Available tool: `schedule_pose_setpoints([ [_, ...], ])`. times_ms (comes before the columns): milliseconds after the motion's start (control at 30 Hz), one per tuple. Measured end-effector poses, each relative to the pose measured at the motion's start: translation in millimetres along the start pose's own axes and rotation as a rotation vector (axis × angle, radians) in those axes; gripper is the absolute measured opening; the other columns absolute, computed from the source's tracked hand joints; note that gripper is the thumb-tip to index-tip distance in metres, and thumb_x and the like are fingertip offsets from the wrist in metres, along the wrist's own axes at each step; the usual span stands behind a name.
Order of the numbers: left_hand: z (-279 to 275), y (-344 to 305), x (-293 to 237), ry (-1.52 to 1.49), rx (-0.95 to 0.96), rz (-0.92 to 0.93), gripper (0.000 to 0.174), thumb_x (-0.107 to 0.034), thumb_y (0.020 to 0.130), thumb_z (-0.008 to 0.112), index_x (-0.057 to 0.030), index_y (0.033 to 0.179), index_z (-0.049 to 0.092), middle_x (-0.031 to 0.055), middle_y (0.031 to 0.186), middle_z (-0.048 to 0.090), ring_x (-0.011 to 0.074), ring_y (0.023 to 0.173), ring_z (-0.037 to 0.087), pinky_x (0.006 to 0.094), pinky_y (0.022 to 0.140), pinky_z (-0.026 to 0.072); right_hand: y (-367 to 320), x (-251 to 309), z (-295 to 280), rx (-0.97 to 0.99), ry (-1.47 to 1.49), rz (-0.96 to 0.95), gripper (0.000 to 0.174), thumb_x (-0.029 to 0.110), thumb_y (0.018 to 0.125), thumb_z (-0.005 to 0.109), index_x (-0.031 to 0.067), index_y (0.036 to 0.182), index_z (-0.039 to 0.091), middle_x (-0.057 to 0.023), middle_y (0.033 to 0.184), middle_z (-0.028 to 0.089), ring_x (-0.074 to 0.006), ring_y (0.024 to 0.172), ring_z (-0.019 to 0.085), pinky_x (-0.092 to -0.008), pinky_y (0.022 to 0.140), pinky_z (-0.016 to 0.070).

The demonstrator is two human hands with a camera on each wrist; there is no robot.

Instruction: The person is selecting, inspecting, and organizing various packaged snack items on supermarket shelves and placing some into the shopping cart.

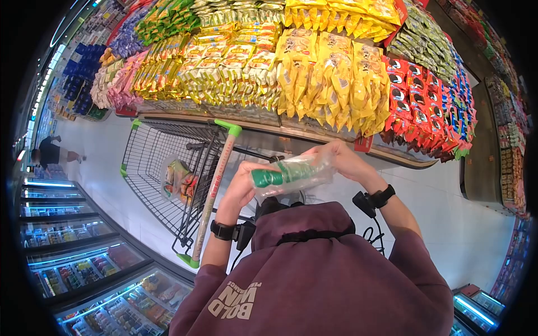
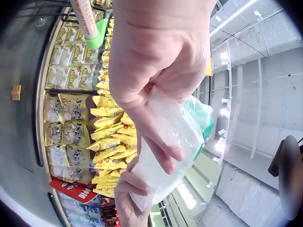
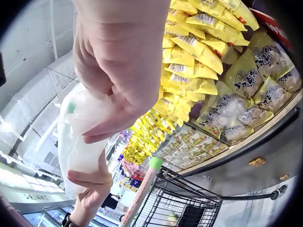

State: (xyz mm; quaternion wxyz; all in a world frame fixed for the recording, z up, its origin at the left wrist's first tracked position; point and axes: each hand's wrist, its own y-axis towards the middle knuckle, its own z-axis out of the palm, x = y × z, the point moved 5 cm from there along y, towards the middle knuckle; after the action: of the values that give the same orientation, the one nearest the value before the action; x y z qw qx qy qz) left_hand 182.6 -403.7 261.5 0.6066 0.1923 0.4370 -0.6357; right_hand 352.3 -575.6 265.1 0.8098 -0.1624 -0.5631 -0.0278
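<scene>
Both hands hold a translucent plastic bag (image 1: 300, 173) with green on it, stretched between them in front of the chest. In the head view, my left hand (image 1: 241, 183) grips its left end, beside the green part. My right hand (image 1: 343, 161) pinches the other end, a little higher up. The left wrist view shows the thumb and fingers of the left hand (image 2: 156, 56) closed on the crumpled bag (image 2: 163, 127). From the right wrist, the right hand (image 3: 123, 61) has its fingers bent over the whitish plastic.
A shopping cart (image 1: 159, 148) with a green-and-red packaged item (image 1: 180, 176) inside stands at the left. Ahead runs a display of snack packs (image 1: 319, 67) behind a low edge. Glass freezers (image 1: 84, 257) line the left, where a person (image 1: 53, 151) stands farther off.
</scene>
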Motion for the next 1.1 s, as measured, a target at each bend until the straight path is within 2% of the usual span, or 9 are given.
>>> schedule_pose_setpoints([
  [167,3,-1,3,0.117,0.089,0.146,0.018,0.011,0.075,0.058,0.0074,0.081,0.075,0.0209,0.097,0.071,0.0242,0.086,0.069,0.0321,0.076,0.0575,0,-7,-13,0.100,0.200,-0.128,0.024,-0.008,0.086,0.051,0.0020,0.096,0.070,-0.0213,0.124,0.064,-0.0233,0.111,0.063,-0.0352,0.096,0.0483],
  [367,14,-7,-18,0.575,-0.009,0.411,0.030,0.015,0.065,0.050,0.0053,0.078,0.075,0.0191,0.104,0.071,0.0247,0.094,0.068,0.0307,0.084,0.0511,-7,13,-3,-0.137,0.709,0.059,0.043,0.021,0.096,0.062,0.0053,0.134,0.049,-0.0159,0.133,0.057,-0.0226,0.123,0.055,-0.0404,0.095,0.0508],
  [500,35,-2,-12,0.643,-0.057,0.502,0.029,0.014,0.066,0.051,0.0044,0.081,0.074,0.0175,0.107,0.070,0.0242,0.100,0.067,0.0307,0.089,0.0495,1,11,22,-0.234,0.221,0.041,0.051,0.028,0.087,0.075,0.0062,0.128,0.054,-0.0069,0.123,0.061,-0.0160,0.112,0.060,-0.0373,0.094,0.0486],
  [600,42,-5,-3,0.767,0.117,0.381,0.030,0.012,0.065,0.057,0.0031,0.089,0.073,0.0165,0.118,0.067,0.0241,0.109,0.063,0.0314,0.092,0.0478,12,8,10,-0.253,-0.012,-0.069,0.053,0.023,0.081,0.080,0.0058,0.125,0.056,-0.0055,0.117,0.064,-0.0149,0.107,0.061,-0.0324,0.092,0.0479],
  [633,48,-13,-10,0.845,0.297,0.390,0.038,0.010,0.069,0.063,0.0013,0.106,0.066,0.0153,0.127,0.062,0.0236,0.116,0.060,0.0353,0.096,0.0476,11,10,7,-0.253,-0.091,-0.049,0.053,0.020,0.080,0.081,0.0051,0.124,0.056,-0.0055,0.115,0.065,-0.0142,0.105,0.061,-0.0316,0.092,0.0478],
  [733,31,-12,-10,0.125,0.160,0.194,0.046,0.009,0.073,0.068,0.0004,0.117,0.056,0.0177,0.130,0.056,0.0220,0.114,0.059,0.0373,0.098,0.0477,10,19,9,-0.198,-0.308,-0.005,0.053,0.015,0.078,0.082,0.0029,0.122,0.057,-0.0061,0.113,0.066,-0.0129,0.102,0.061,-0.0303,0.091,0.0477],
  [900,30,12,-4,0.354,-0.133,0.206,0.041,0.004,0.083,0.074,-0.0017,0.118,0.054,0.0028,0.084,0.069,0.0071,0.069,0.064,0.0241,0.061,0.0516,27,26,35,-0.148,-0.268,-0.290,0.055,0.019,0.082,0.080,0.0007,0.127,0.053,-0.0087,0.112,0.067,-0.0132,0.101,0.062,-0.0305,0.089,0.0486],
  [1000,28,14,-4,0.328,-0.196,0.245,0.034,0.004,0.083,0.072,-0.0011,0.114,0.059,0.0016,0.084,0.069,0.0068,0.072,0.064,0.0232,0.064,0.0511,26,21,32,-0.295,-0.146,-0.111,0.058,0.022,0.085,0.078,0.0027,0.133,0.051,-0.0072,0.109,0.069,-0.0120,0.099,0.063,-0.0294,0.087,0.0490],
  [1100,20,14,-5,0.294,-0.224,0.276,0.023,0.004,0.085,0.067,-0.0015,0.107,0.065,0.0002,0.087,0.067,0.0061,0.077,0.063,0.0227,0.066,0.0505,18,11,36,-0.165,-0.064,0.106,0.053,0.022,0.089,0.074,0.0029,0.133,0.052,-0.0052,0.106,0.070,-0.0093,0.095,0.063,-0.0275,0.082,0.0494],
])
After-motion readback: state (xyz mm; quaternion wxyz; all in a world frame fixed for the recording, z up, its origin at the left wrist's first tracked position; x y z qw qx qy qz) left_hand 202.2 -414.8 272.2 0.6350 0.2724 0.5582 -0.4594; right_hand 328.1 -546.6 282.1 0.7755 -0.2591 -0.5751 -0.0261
